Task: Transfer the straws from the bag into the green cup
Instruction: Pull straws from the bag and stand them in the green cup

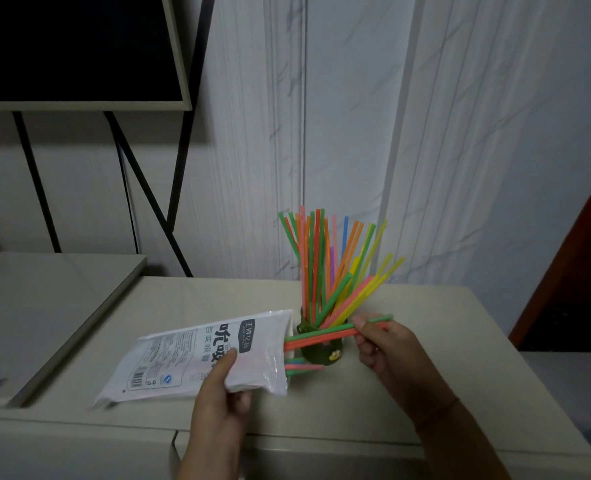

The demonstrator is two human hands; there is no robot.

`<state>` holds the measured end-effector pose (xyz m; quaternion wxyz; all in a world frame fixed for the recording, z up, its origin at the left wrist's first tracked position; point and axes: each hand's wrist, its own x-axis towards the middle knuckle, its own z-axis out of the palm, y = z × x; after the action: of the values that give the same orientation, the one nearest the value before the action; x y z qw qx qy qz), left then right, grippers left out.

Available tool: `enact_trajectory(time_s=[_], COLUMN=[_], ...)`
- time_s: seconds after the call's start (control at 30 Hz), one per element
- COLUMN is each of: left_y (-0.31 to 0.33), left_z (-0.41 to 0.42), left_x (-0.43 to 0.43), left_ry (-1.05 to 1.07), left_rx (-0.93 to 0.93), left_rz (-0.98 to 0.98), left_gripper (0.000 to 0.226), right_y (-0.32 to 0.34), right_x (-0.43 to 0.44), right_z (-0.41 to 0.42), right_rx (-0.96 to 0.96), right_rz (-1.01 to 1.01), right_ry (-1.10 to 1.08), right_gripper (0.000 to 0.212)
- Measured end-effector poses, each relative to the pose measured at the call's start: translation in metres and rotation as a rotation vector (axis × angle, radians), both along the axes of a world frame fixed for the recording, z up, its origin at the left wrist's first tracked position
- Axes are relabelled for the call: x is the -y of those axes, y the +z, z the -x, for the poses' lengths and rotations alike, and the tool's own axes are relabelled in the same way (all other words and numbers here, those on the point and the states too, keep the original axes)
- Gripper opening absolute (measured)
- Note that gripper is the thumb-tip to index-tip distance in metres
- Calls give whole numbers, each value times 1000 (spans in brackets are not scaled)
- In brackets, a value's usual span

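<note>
A white plastic straw bag (190,355) with black print lies tilted over the counter, its open mouth facing right. My left hand (223,389) grips its lower edge, thumb on top. My right hand (379,344) pinches a green straw and an orange-red straw (322,336) that are partly out of the bag's mouth. A few more straw ends (302,367) poke out below them. Just behind stands the green cup (322,355), mostly hidden, holding several coloured straws (325,265) that fan upward.
The beige counter (408,403) runs to a front edge close to me. A raised pale slab (37,306) sits at the left. A dark screen on a black stand (79,50) hangs against the marbled wall. A dark red panel (578,271) borders the right.
</note>
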<state>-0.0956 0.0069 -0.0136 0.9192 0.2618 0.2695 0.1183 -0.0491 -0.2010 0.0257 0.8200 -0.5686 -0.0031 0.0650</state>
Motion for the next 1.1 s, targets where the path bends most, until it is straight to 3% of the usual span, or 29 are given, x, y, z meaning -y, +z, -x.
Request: enact_trajectory(time_s=[0.1,0.73,0.93,1.1], left_y=[3,1,-2,-2], left_z=[0,0,2,2], left_x=[11,23,7,6], left_ry=[-33,-22,34,39], left_rx=[9,-33,-39,-41], left_rz=[23,-24,4,28], left_gripper=[21,19,22,22], right_y=[-7,-10,0,8], right_x=[-17,-24,0,14], right_z=[6,4,-14,-34], right_rx=[14,55,69,154], right_rz=[-34,31,51,199], right_ry=[50,-12,-275,-392], right_gripper=[11,13,11,7])
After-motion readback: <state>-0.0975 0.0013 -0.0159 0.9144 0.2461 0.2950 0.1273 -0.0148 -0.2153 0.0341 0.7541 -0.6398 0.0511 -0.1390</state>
